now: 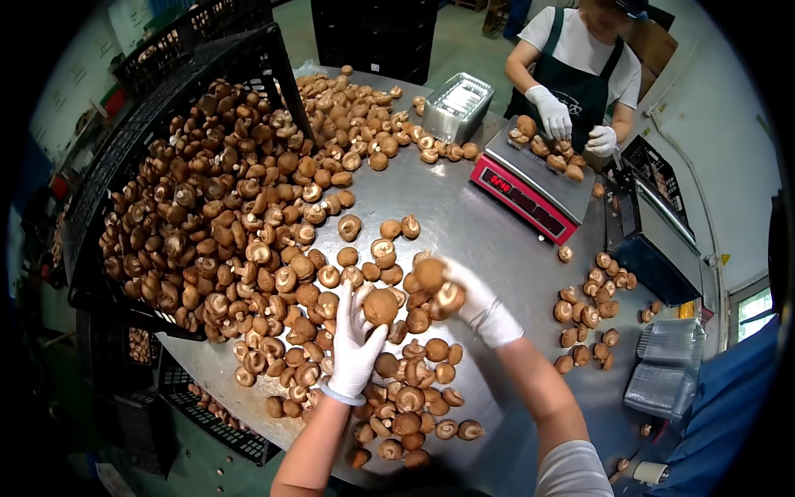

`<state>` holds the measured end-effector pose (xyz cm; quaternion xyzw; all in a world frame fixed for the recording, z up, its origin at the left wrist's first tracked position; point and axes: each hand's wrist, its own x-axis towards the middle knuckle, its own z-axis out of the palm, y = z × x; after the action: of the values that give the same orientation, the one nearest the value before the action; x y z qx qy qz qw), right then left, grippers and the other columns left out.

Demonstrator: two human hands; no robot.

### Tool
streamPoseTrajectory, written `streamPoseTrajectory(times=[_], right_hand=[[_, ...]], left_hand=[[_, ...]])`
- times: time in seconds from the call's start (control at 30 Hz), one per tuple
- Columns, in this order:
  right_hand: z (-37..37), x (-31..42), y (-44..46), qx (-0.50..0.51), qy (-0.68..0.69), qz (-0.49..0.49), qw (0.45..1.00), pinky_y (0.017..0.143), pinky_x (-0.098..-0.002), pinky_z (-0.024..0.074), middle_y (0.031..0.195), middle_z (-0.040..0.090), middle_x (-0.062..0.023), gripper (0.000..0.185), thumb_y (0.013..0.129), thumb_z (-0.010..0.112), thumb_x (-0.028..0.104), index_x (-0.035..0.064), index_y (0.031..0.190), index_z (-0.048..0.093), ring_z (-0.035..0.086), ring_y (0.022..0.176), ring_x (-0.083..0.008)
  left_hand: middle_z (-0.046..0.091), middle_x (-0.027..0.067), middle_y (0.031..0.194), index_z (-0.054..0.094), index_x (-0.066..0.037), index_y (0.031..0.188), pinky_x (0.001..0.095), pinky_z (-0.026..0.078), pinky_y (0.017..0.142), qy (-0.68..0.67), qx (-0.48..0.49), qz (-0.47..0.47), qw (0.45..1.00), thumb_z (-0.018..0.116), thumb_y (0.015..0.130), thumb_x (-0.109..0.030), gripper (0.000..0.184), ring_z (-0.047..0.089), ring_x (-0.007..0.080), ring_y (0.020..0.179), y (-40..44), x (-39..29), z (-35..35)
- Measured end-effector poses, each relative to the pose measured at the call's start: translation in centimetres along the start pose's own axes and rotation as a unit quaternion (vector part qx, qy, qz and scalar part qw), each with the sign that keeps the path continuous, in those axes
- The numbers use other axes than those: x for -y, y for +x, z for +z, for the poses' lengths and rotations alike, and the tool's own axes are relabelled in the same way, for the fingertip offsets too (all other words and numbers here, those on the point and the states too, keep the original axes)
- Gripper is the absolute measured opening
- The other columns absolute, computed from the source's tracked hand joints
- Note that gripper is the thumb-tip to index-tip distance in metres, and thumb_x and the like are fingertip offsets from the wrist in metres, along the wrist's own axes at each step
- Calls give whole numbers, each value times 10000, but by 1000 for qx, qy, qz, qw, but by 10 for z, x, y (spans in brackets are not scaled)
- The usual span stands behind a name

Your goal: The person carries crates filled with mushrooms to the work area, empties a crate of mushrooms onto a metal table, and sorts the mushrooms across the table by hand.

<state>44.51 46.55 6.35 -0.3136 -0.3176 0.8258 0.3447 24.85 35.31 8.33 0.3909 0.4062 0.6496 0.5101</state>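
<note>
My left hand (354, 352), in a white glove, has its fingers and thumb around a brown shiitake mushroom (381, 306), cap up. To its right my right hand (474, 302), also gloved and slightly blurred, grips mushrooms: one shows its round cap (429, 274), another its pale underside (450, 298). Both hands are above a scatter of loose shiitake mushrooms (410, 399) on the steel table (505, 398). A large heap of mushrooms (207, 224) spills from a tipped black crate (286, 79) at the left.
Across the table a co-worker in white gloves (551, 112) handles mushrooms on a red scale (523, 203). Clear plastic trays (457, 106) are stacked at the back, more trays (665, 364) at the right. A small mushroom group (592, 302) lies right of my arm. A black crate (211, 414) stands below the table's left edge.
</note>
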Motion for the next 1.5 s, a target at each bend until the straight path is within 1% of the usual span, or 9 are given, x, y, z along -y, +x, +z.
streamPoseTrajectory(times=[0.2, 0.4, 0.67, 0.83, 1.0, 1.07, 1.2, 1.33, 1.5], right_hand=[[50, -33, -40, 42, -223, -67, 972, 980, -284, 396, 1253, 502, -81, 569, 828, 670, 162, 75, 1333, 425, 476, 1171, -155], [-4, 23, -92, -180, -287, -78, 938, 694, -265, 529, 1102, 584, -71, 568, 741, 721, 164, 113, 1262, 500, 600, 918, -163], [-139, 105, -159, -401, -789, -206, 418, 951, -390, 413, 1153, 582, -172, 574, 654, 766, 235, 65, 1172, 585, 532, 1075, -339], [-22, 69, -56, -232, -634, -234, 700, 847, -333, 480, 1055, 639, -117, 373, 758, 692, 186, 57, 1102, 630, 606, 987, -261], [27, 10, 69, -20, -653, -239, 719, 793, -329, 497, 1025, 595, -107, 416, 776, 698, 235, 122, 1162, 590, 613, 904, -252], [28, -10, 100, -2, -767, -197, 610, 831, -361, 481, 1036, 582, -118, 434, 766, 691, 248, 128, 1167, 577, 601, 925, -298], [4, -24, 106, -25, -702, -205, 681, 866, -375, 469, 1050, 607, -137, 429, 748, 698, 233, 113, 1145, 588, 584, 986, -334], [11, 2, 56, -154, -528, -192, 813, 853, -306, 482, 1051, 640, -100, 404, 778, 679, 182, 71, 1158, 595, 613, 953, -192], [85, 1, 10, 7, -502, -210, 839, 864, -328, 479, 1033, 640, -127, 382, 813, 638, 232, 64, 1153, 590, 625, 970, -237]], left_hand=[[465, 180, 1303, 409, -34, 1352, 366, 425, 968, 447, 54, 152, 880, 666, 767, -38, 639, 496, 336, 1161, -28, 3, 22], [524, 150, 1275, 531, -76, 1264, 376, 389, 1005, 425, 111, 125, 889, 675, 783, -120, 504, 490, 304, 1185, -35, -5, -2], [617, 145, 1102, 619, -40, 1083, 391, 420, 947, 525, -42, 126, 841, 628, 812, -104, 279, 553, 304, 1062, 20, -19, -97], [602, 155, 1123, 596, -29, 1125, 381, 416, 949, 573, 32, 129, 809, 567, 844, -133, 300, 539, 319, 1073, 86, 3, -91], [573, 144, 1191, 553, -66, 1180, 443, 367, 974, 717, 87, 60, 689, 505, 876, -189, 331, 557, 298, 1054, 135, 52, -83], [624, 154, 1077, 555, -86, 1183, 463, 353, 979, 713, 145, -49, 684, 530, 865, -202, 339, 584, 307, 1000, 146, 54, -81], [641, 186, 994, 590, -85, 1144, 400, 427, 904, 665, 107, 21, 739, 629, 812, -213, 358, 594, 348, 943, 140, 39, -79], [533, 122, 1267, 522, -85, 1256, 333, 506, 837, 176, -29, -109, 978, 586, 893, -213, 390, 566, 222, 1064, 94, 0, -68], [495, 126, 1254, 405, -130, 1345, 331, 541, 821, -312, -103, -230, 916, 466, 954, -360, 457, 559, 232, 1073, 11, -24, -51]])
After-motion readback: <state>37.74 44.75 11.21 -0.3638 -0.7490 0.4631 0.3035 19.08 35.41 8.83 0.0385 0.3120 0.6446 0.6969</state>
